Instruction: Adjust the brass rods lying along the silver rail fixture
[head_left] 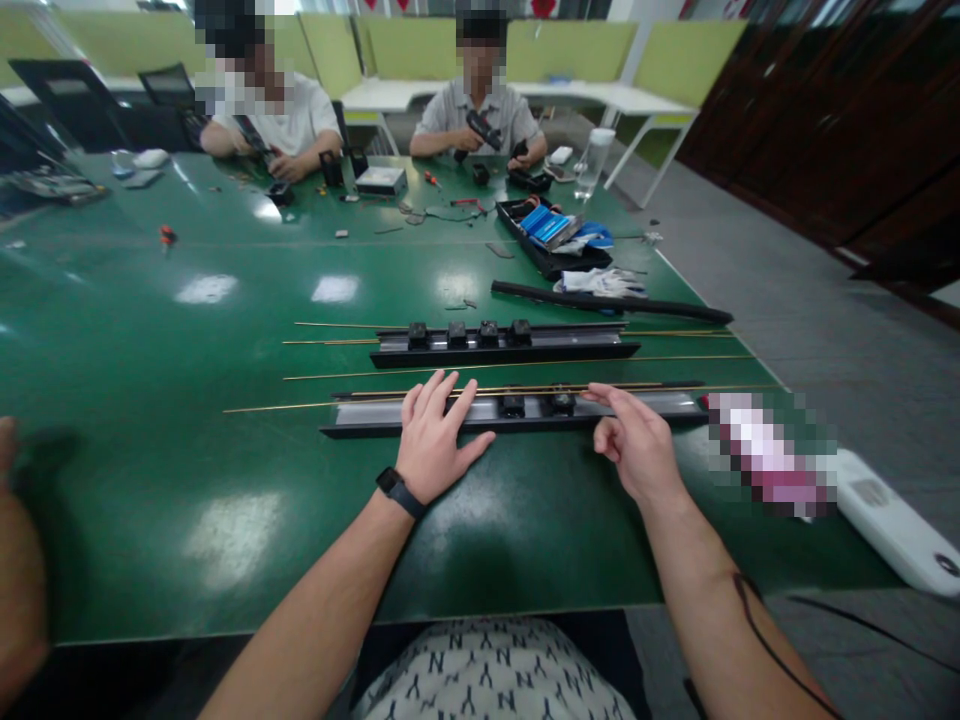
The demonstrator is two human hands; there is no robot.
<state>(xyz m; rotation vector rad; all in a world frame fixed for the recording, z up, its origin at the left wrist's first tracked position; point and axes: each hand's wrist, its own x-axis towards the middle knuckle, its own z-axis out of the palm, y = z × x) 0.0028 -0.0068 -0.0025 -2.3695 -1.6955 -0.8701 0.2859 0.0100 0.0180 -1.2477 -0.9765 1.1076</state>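
Note:
My left hand point(439, 440) lies with its fingers spread across the near black channel point(360, 413), which has a pale inner strip. My right hand point(634, 435) is over the same channel's right part, its forefinger stretched to the thin brass-coloured rods and its thumb apart below; I see nothing gripped in it. One long rod point(270, 408) runs along the channel and sticks out past its left end. Black blocks point(512, 402) sit in the channel between my hands; my left hand may hide others.
A second channel point(510, 354) with several black blocks lies farther off, with more rods point(352, 375) around. Beyond are a black foam strip point(540, 293), gloves point(600, 283) and a black tray point(555, 262). Two people work across the green table point(247, 540); another person's arm point(19, 580) shows at left.

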